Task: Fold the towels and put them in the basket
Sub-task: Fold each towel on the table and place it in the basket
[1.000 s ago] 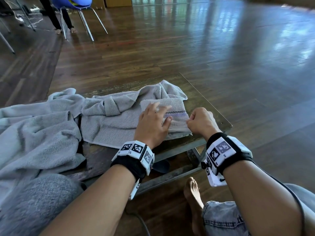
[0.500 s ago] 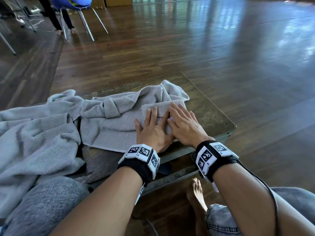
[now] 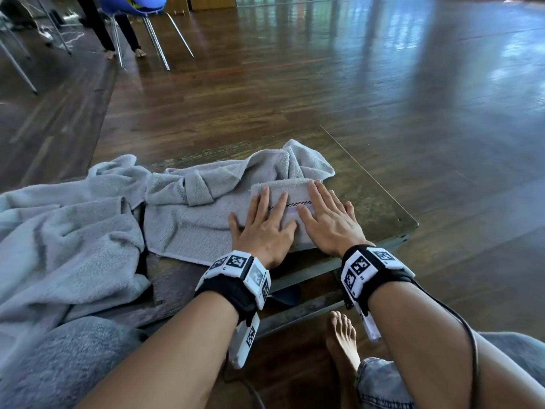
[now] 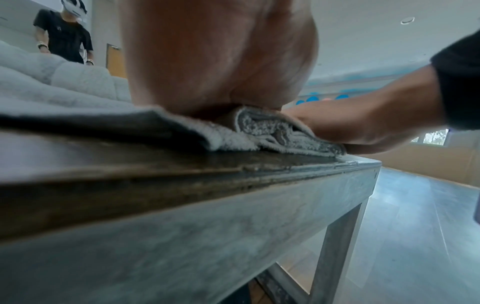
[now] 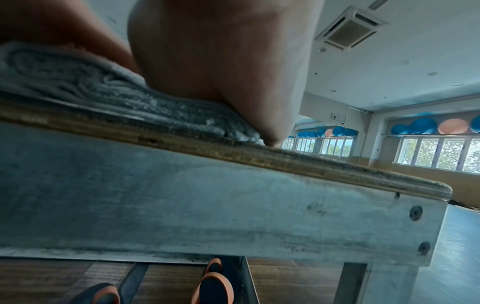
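On the near right corner of the low wooden table (image 3: 380, 199), a folded grey towel (image 3: 283, 187) lies under both palms; the left hand (image 3: 262, 228) and right hand (image 3: 327, 222) press it flat with straight, spread fingers, gripping nothing. Unfolded towels (image 3: 67, 231) lie heaped to its left.

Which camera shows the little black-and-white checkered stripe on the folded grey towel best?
The head view: the checkered stripe runs across the folded grey towel between both flat hands. The left wrist view shows only the towel's layered edge; so does the right wrist view.
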Available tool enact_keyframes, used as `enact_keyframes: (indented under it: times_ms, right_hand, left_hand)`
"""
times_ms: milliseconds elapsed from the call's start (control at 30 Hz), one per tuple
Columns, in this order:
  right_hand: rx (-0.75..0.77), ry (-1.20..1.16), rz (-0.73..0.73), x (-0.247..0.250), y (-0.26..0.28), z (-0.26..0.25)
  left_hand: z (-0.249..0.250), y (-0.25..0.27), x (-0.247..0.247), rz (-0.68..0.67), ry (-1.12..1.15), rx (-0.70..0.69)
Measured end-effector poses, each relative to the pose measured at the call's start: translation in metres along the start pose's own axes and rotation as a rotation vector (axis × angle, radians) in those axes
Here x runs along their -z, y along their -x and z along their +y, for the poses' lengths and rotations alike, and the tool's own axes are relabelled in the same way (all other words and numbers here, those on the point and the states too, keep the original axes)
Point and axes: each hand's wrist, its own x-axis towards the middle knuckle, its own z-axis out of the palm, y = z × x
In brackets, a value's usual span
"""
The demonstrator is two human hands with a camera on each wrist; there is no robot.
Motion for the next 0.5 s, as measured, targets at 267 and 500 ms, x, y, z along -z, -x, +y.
enact_keyframes:
  times_ms: [267,500]
  right_hand:
    - [-0.041,-0.012,0.002,0.001,0.000,-0.002]
    - [-0.039,-0.019,0.037,-0.002,0.002,-0.004]
  left_hand:
    - [-0.011,0.004,0.008,-0.043,0.013,0.082]
    - [-0.012,0.009,0.017,0.329,0.157,0.169]
